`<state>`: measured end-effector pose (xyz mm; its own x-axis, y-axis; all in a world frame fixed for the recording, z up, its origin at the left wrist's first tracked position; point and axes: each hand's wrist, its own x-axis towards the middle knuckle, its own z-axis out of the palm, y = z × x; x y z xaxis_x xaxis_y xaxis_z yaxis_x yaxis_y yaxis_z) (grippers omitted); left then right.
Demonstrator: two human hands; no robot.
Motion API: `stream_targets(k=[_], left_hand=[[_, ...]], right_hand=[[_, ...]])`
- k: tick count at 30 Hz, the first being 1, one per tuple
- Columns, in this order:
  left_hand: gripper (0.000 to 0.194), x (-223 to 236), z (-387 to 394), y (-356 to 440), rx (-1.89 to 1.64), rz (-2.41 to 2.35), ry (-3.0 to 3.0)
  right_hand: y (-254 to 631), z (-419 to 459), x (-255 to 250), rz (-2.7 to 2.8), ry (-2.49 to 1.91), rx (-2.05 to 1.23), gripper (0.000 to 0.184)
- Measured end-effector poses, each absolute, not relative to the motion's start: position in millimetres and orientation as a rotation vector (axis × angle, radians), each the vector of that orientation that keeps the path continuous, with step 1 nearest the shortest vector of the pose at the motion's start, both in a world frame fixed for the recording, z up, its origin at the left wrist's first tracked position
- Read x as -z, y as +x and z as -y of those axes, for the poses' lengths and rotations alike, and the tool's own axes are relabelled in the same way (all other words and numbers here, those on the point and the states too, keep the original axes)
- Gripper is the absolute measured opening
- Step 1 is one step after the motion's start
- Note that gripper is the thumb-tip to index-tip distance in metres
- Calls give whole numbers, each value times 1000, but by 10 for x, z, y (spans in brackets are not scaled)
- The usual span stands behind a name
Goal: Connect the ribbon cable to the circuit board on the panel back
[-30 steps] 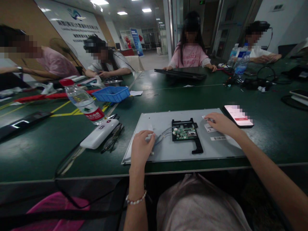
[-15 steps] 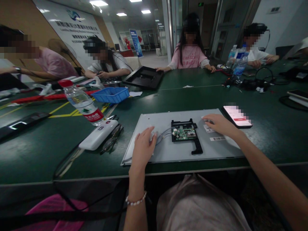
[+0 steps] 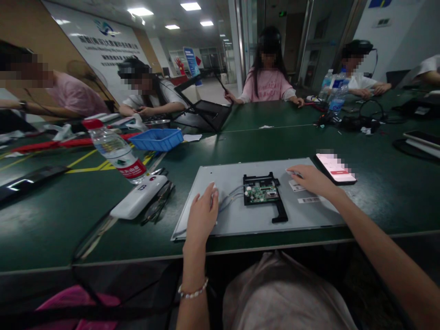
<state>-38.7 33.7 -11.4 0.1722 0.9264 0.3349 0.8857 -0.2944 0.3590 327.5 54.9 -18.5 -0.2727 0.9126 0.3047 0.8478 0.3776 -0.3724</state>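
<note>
While a green worktop point(image 3: 257, 144) carries everything, a gray panel point(image 3: 256, 218) lies flat near its front edge, a black bracket point(image 3: 281, 210) around its middle. The left hand point(image 3: 202, 213) is at the panel's left part, the right hand point(image 3: 311, 178) at its right; whether either grip is released or grasping cannot be told. Inside the bracket sits a circuit board point(image 3: 259, 193), gray wires point(image 3: 233, 189) leading left.

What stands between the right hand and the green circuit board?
No loose object is visible between the right hand and the green circuit board; only part of the black bracket, at the board's right edge, intervenes.
</note>
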Motion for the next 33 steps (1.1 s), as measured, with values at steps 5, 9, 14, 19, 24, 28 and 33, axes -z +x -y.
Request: stream_targets(k=[5, 9, 14, 19, 24, 28, 33], left_hand=[[45, 92, -324, -409, -781, -1782, 2324], [48, 82, -311, -422, -800, -1795, 2247], [48, 89, -309, -429, -829, -1779, 2216], [48, 102, -331, -416, -890, -1761, 2286], [52, 110, -348, -415, -835, -1780, 2350], [48, 125, -365, -435, -829, -1784, 2347], [46, 149, -376, -454, -828, -1768, 2340]], right_hand=[[3283, -555, 191, 2163, -1535, -184, 35], [3283, -571, 227, 2176, -1539, -189, 35], [3278, -588, 260, 2177, -1512, -185, 35], [3291, -585, 257, 2158, -1497, -175, 34], [3284, -582, 262, 2143, -1507, -174, 33], [3271, -584, 258, 2143, -1499, -159, 32], [3276, -581, 250, 2139, -1506, -175, 32]])
